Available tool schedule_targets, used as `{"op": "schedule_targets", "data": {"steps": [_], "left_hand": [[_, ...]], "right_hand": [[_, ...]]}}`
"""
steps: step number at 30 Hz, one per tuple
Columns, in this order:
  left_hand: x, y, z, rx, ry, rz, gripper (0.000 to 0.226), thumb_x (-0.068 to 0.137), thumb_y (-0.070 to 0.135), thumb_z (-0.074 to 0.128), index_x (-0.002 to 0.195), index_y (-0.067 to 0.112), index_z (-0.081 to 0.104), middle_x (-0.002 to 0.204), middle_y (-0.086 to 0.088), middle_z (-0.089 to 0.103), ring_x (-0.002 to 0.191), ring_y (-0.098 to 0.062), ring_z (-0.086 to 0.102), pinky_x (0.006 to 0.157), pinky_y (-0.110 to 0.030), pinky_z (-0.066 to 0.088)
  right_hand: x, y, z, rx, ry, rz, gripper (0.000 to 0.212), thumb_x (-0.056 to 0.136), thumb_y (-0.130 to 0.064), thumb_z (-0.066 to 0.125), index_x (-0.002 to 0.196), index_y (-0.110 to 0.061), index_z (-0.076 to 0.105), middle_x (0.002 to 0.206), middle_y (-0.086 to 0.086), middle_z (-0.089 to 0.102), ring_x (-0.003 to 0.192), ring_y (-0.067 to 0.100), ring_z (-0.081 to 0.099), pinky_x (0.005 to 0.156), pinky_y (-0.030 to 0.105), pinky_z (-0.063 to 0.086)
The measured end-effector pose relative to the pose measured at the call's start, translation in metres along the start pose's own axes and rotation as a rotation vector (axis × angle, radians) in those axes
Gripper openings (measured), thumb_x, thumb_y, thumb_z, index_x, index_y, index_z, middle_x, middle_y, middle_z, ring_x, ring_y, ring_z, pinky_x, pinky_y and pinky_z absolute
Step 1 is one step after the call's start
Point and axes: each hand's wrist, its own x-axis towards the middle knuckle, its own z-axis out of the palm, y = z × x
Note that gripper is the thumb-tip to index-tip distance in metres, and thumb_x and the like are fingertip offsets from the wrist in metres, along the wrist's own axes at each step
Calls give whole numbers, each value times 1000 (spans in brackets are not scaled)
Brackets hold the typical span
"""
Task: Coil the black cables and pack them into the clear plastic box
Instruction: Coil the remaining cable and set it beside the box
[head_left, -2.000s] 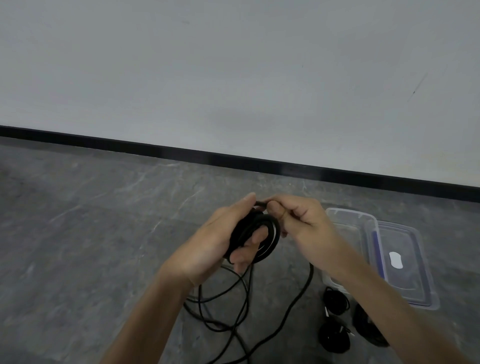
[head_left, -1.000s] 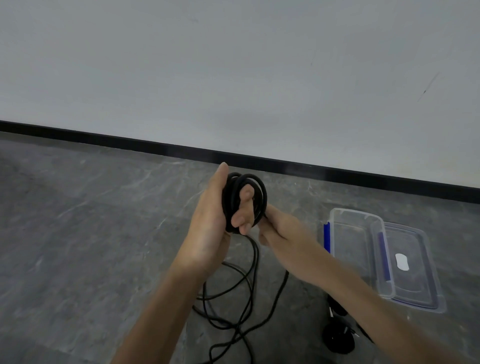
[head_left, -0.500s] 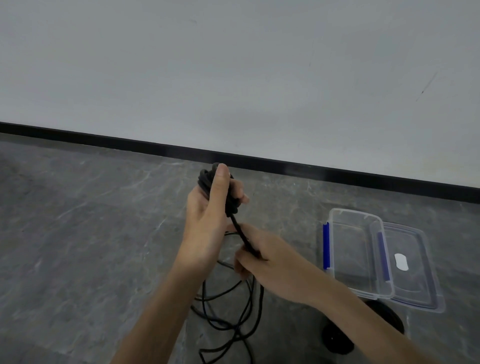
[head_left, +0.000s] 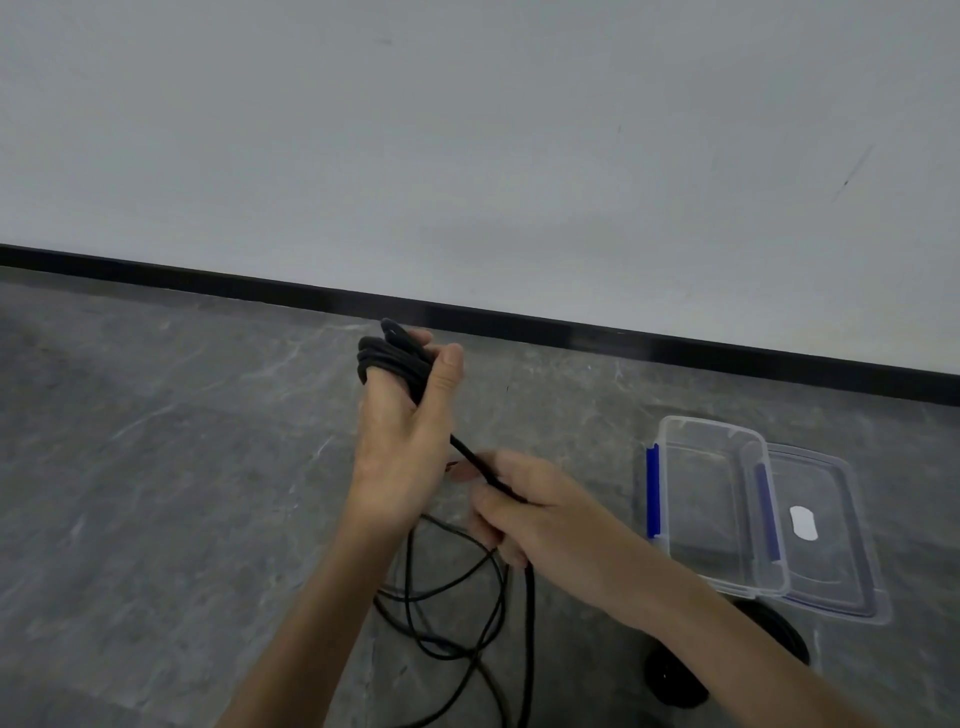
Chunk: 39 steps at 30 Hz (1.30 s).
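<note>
My left hand (head_left: 402, 441) is raised over the floor and grips a small coil of black cable (head_left: 392, 356) wound round its fingers, with the thumb pressed on the coil. From the coil a strand runs down to my right hand (head_left: 524, 506), which is curled round it just below. The loose rest of the cable (head_left: 467, 618) lies in loops on the grey floor beneath both hands. To the right stands the clear plastic box (head_left: 714, 499) with blue clips, open and with nothing inside.
The box's clear lid (head_left: 826, 530) lies flat beside it on the right. Two coiled black cables (head_left: 675, 675) sit on the floor near the box, partly behind my right forearm. A white wall with a black skirting (head_left: 519, 317) stands just beyond.
My left hand turned so the coil now shows edge-on above its fingers. My right hand slid down the strand, from beside the coil to below it.
</note>
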Motion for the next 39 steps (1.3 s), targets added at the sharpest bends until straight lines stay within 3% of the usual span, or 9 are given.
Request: {"op": "schedule_targets", "data": {"steps": [9,13,17,22,25,28,32,36,39], "left_hand": [[-2,5,1,319,-13,145,16,88,42,55,97,30,47,93,10,58,85,7,57,69,-6,44],[-1,2,-3,467,-115,164,36,83,52,50,101,21,51,95,15,57,80,3,59,68,-5,44],[1,-3,-8,635,-298,141,39,90,51,48,90,13,57,70,5,60,60,-5,57,56,-12,43],[-4,2,-2,530,-527,-23,66,87,62,30,64,8,60,47,5,55,46,-4,53,50,-13,38],[-4,1,0,450,-650,-86,77,93,68,21,59,10,58,52,2,59,50,-5,55,57,-12,38],[-6,0,0,403,-740,-132,84,88,76,16,59,8,57,55,-1,61,52,-6,56,61,-14,40],[-11,7,0,313,-870,-249,79,87,72,12,68,11,58,56,1,59,52,-8,55,58,-14,41],[-14,11,1,226,-950,-293,77,88,71,11,73,12,59,60,-5,56,54,-14,53,59,-21,44],[-14,18,3,198,-933,-294,78,93,64,6,73,8,56,57,-2,53,52,-14,50,57,-23,43]], "right_hand": [[-6,1,1,24,-103,-84,36,101,-17,43,132,-33,51,56,-10,49,59,5,50,70,31,45],[-5,-1,-1,-10,-61,-128,20,100,-14,44,108,-3,59,56,-5,37,52,11,35,57,33,37],[-6,-2,-6,-141,52,-226,28,99,-16,48,89,7,60,54,-1,40,48,11,35,48,25,30],[-7,-4,-20,-194,143,-268,20,95,-14,54,91,-8,72,74,8,70,68,25,65,68,47,53],[-8,-2,-28,-232,149,-286,15,93,-10,59,91,-12,74,84,-3,75,80,10,70,78,32,56],[-9,1,-36,-137,182,-285,13,86,-11,69,87,-13,56,70,-3,73,59,1,65,59,12,46],[-6,5,-45,-138,247,-312,34,76,-25,79,81,-23,46,60,0,67,50,20,57,51,26,42],[1,13,-54,-365,297,-428,36,70,-52,72,75,-28,46,54,-10,51,48,15,46,47,38,44],[4,12,-54,-280,305,-436,37,68,-54,70,65,-22,52,53,-9,51,48,9,44,47,28,40]]}}
